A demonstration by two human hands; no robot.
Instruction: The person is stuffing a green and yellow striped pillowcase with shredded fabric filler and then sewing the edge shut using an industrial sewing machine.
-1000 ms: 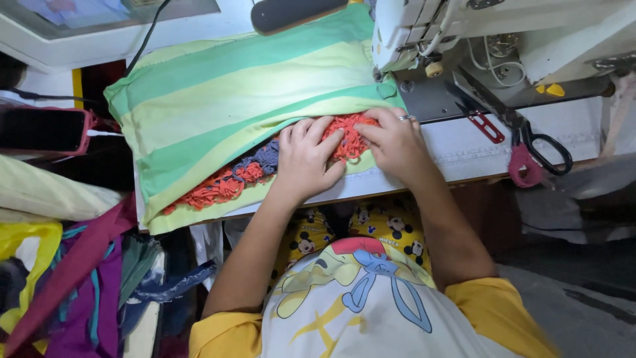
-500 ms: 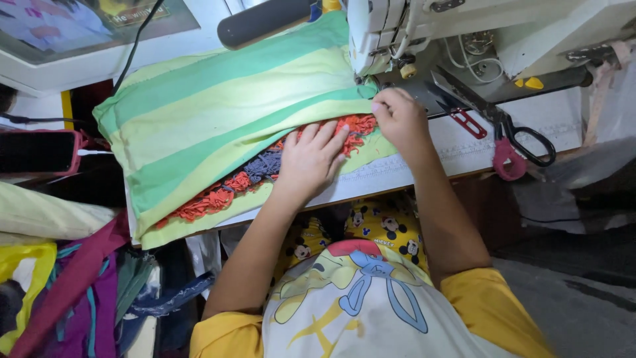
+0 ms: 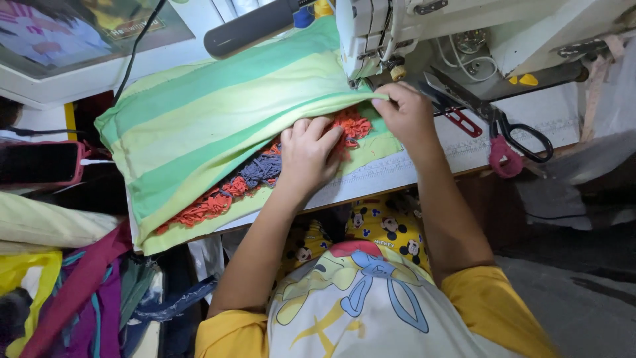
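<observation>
Hands feed a green striped fabric cover [image 3: 218, 126]: left hand [image 3: 306, 156] flat on red-orange scrap stuffing [image 3: 348, 126], right hand [image 3: 405, 113] pinching its edge beside the white sewing machine [image 3: 397, 26], where fingertips risk the needle.

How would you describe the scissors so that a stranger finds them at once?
Start at the white sewing machine at the top. Just below its body, on the white table to the right of the right hand, lie the scissors. They alone have long metal blades and black handles.

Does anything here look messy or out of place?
Mostly the scraps: orange and grey fabric scraps bulge from the open edge of the green striped cloth, under the left hand. Scissors lie open beside the right hand.
</observation>
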